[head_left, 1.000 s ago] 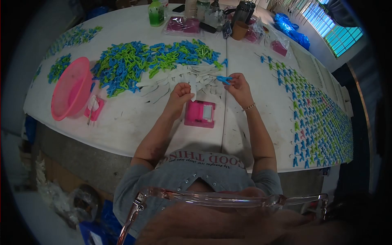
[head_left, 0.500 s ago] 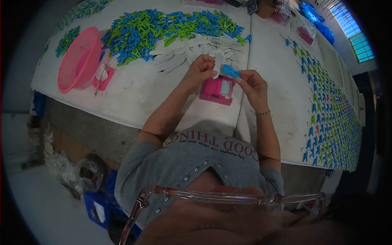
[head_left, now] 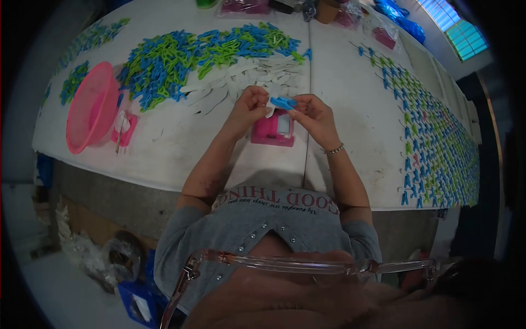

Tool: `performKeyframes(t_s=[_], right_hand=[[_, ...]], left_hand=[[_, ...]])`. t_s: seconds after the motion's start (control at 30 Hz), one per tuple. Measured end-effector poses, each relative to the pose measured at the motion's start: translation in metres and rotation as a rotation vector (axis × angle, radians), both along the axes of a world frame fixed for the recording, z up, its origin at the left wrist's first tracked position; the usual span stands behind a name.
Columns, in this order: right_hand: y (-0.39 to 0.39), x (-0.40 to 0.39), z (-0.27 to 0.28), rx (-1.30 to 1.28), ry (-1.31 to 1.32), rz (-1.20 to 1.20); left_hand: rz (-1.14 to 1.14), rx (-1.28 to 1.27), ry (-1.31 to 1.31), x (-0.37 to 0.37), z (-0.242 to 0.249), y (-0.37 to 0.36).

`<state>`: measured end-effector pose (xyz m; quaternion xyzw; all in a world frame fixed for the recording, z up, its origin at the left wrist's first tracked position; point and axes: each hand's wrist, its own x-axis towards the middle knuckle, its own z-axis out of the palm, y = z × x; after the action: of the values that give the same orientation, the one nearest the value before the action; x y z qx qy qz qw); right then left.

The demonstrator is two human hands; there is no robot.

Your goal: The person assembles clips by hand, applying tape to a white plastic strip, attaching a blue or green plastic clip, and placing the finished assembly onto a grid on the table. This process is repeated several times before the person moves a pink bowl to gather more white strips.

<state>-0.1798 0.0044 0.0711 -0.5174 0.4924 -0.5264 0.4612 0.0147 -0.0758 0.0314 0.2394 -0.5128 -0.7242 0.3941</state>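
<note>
My right hand (head_left: 315, 118) pinches a blue clothespin (head_left: 284, 103) between thumb and fingers. Just left of it, my left hand (head_left: 247, 112) is closed on a white flat strip (head_left: 270, 107), and the clothespin's end overlaps that strip in this view. Below both hands a pink box (head_left: 266, 137) with a whitish panel sits on the table. Beyond my fingers lies a spread of similar white strips (head_left: 241, 77), some with thin dark cords or edges. A large pile of blue and green clothespins (head_left: 159, 63) lies behind them.
A pink basin (head_left: 76, 129) tilts on its side at the left, beside a small pink tray (head_left: 129, 135) holding crumpled white material. Rows of clothespins (head_left: 433, 148) cover the table's right side. Plastic-wrapped items (head_left: 244, 6) stand at the back.
The blue clothespin now sits closer to the white strip and is turned more level. Both hands remain close together over the pink box. The whole view has shifted slightly.
</note>
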Motion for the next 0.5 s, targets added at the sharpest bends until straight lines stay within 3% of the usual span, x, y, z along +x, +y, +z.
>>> performKeyframes(t_s=[0.17,0.23,0.27,0.33,0.5], right_hand=[[-0.025,-0.054,-0.017,-0.090,0.082,-0.119],[-0.041,-0.084,-0.022,0.017,0.012,-0.340],[-0.049,-0.099,-0.026,0.008,0.009,-0.353],[-0.067,-0.132,-0.039,0.251,-0.013,-0.530],[-0.117,-0.181,-0.064,0.317,-0.237,-0.623]], left_hand=[[0.193,-0.051,-0.008,0.001,-0.020,-0.023],[0.468,-0.167,-0.181,0.008,-0.049,-0.042],[0.456,-0.178,-0.179,0.010,-0.060,-0.050],[0.658,-0.327,-0.273,0.011,-0.073,-0.057],[0.685,-0.335,-0.249,0.009,-0.081,-0.059]])
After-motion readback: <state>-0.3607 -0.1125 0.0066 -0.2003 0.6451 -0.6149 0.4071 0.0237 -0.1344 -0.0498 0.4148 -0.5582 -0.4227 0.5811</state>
